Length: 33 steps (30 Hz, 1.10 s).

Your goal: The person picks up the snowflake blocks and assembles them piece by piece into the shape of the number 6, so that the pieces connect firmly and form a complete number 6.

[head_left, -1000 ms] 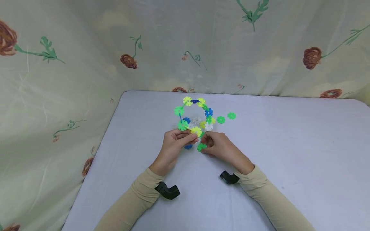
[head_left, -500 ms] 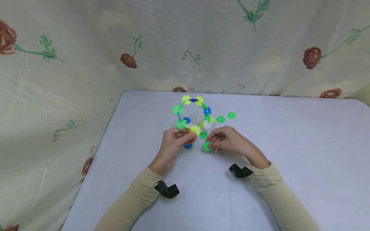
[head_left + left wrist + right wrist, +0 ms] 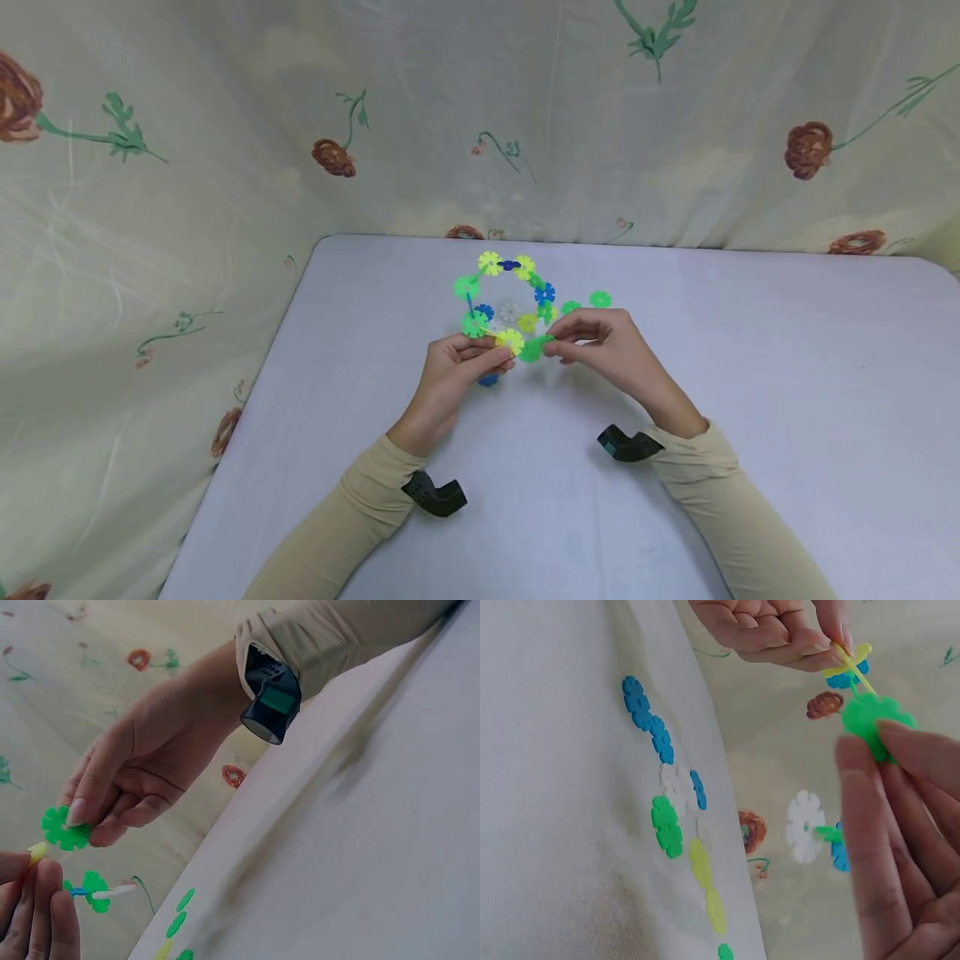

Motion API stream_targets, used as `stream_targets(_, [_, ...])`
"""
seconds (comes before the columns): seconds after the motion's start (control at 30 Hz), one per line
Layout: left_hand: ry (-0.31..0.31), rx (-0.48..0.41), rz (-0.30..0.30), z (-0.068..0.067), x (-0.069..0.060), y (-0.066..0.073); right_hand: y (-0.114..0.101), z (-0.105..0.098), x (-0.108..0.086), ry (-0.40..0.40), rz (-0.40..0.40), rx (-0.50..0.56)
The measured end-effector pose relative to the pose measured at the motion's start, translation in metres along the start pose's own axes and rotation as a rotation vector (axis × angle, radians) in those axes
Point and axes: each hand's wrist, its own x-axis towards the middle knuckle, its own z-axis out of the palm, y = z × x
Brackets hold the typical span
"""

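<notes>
A chain of snowflake discs in green, yellow and blue curves up in a loop; its yellow end disc (image 3: 509, 341) is pinched between thumb and fingers of my left hand (image 3: 457, 375). To the right, my right hand (image 3: 607, 354) pinches a loose green snowflake disc (image 3: 874, 724). In the right wrist view, that disc's edge is close to the yellow disc (image 3: 855, 667), perhaps touching; I cannot tell whether they are slotted together. A white disc (image 3: 805, 825) sits on the chain's other end, attached to a green one; the right hand hides it in the head view.
Loose discs lie on the white table (image 3: 750, 375) beneath and behind the hands: a green disc (image 3: 600, 299) at right, a white disc (image 3: 510, 312), a yellow disc (image 3: 527, 322) and a blue disc (image 3: 488, 380) among them. A flowered cloth (image 3: 412, 125) hangs behind.
My right hand has moved right, then up, bringing its green disc from below the left hand to beside the yellow end disc. The left hand keeps its hold, almost still.
</notes>
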Motion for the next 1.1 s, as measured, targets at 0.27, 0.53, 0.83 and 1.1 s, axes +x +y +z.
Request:
stream_targets(0.27, [-0.018,0.010,-0.010,0.0010,-0.0010,-0.0005,-0.0017,0.0020,-0.0001,0.051,-0.050,0.003])
stream_targets(0.53, [-0.053,0.023,-0.019,-0.0004,-0.0009,-0.0011,-0.0035,0.0029,-0.0010,0.045,-0.073,-0.013])
stream_targets(0.83, [-0.064,0.032,-0.023,-0.0003,-0.0017,0.0002,-0.0011,0.0037,-0.0012,0.036,-0.092,-0.001])
stream_targets(1.1, [-0.063,0.033,-0.024,-0.0013,-0.0017,-0.0003,-0.0003,0.0099,-0.0008,0.036,-0.091,-0.012])
